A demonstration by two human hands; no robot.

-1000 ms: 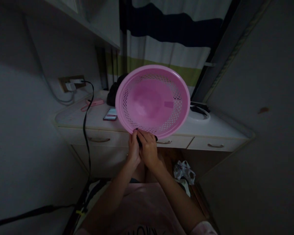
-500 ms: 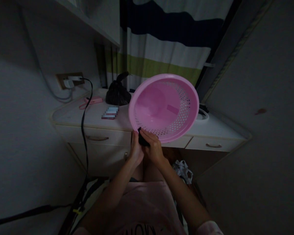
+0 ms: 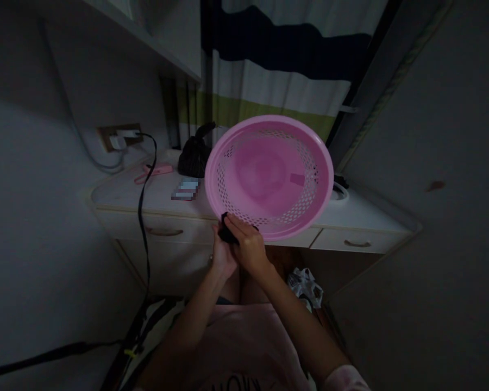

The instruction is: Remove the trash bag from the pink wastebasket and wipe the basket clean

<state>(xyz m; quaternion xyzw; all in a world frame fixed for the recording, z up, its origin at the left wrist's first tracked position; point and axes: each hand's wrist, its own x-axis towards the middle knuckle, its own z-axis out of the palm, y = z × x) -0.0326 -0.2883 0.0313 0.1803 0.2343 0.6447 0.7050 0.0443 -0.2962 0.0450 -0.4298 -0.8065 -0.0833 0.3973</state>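
Note:
A large pink plastic basket [image 3: 264,168] with perforated sides is tilted so that its inside faces me, above the white desk. At its lower left rim, my right hand [image 3: 248,241] presses a black cloth [image 3: 228,232] with its fingers. My left hand [image 3: 223,255] is just left of it, closed around the lower left edge of the basket and the cloth. The left fingertips are partly hidden behind the rim and cloth.
On the white desk [image 3: 155,198] are a black plastic bag [image 3: 193,157], a blurred-out flat item [image 3: 186,189] and a pink strapped object [image 3: 161,170]. A black cable [image 3: 140,206] hangs at the left. A plastic bag [image 3: 306,285] lies below.
The basket has turned to face me more and its rim has shifted a little left. Both hands and the black cloth have moved slightly left along with it.

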